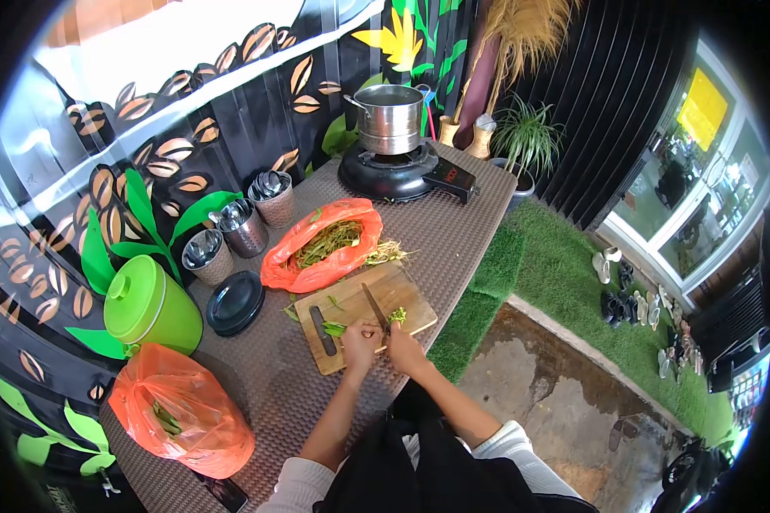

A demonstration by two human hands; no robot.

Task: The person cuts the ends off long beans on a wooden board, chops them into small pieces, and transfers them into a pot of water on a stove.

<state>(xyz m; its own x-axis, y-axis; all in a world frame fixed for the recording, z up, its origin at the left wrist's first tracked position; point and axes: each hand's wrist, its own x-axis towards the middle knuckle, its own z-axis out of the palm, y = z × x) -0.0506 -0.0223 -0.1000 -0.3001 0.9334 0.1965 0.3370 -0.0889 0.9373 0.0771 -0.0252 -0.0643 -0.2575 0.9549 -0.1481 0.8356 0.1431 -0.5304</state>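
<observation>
A wooden cutting board (329,361) lies near the table's edge in front of me. My left hand (361,344) is closed over it around some green vegetable stems (334,328), whose ends stick out to the left. My right hand (405,352) is wrapped round a knife (373,303), its blade pointing away across the board. Cut green pieces (398,315) sit just beyond my right fingers. Behind the board, an open orange plastic bag (295,275) holds more green stems (329,244), with pale stem ends spilling out on its right.
A steel pot (391,120) stands on a portable gas stove (385,178) at the far end of the table (316,419). Several cutlery holders, black plates (235,303), a green jug (152,303) and a tied orange bag (184,415) line the left. A phone (222,492) lies near me.
</observation>
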